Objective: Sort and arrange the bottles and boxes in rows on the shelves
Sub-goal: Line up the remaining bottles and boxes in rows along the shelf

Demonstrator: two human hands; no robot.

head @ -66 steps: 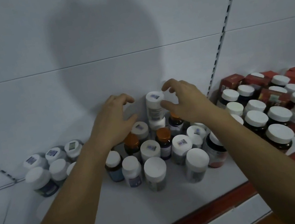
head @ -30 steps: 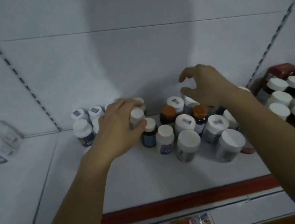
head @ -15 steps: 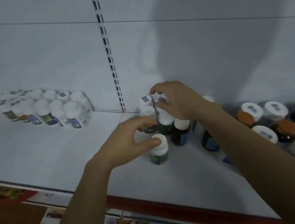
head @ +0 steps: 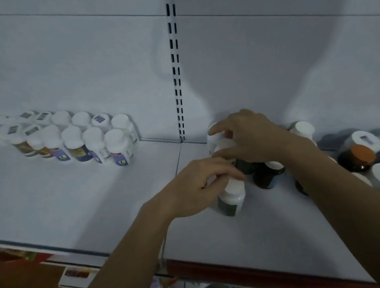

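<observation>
Upright green bottle, frame centre: left hand grips its cap from the left; right hand, just above, clasps back-row bottle.

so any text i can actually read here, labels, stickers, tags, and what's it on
No text here is readable.
Labels on the left row of bottles: blurred colour patches.
Print on the cap stickers: too small.
Red band on the shelf tag below: blurred.
Label on the green bottle in the left hand: blurred.
Label on the white bottle in the right hand: hidden.
</observation>
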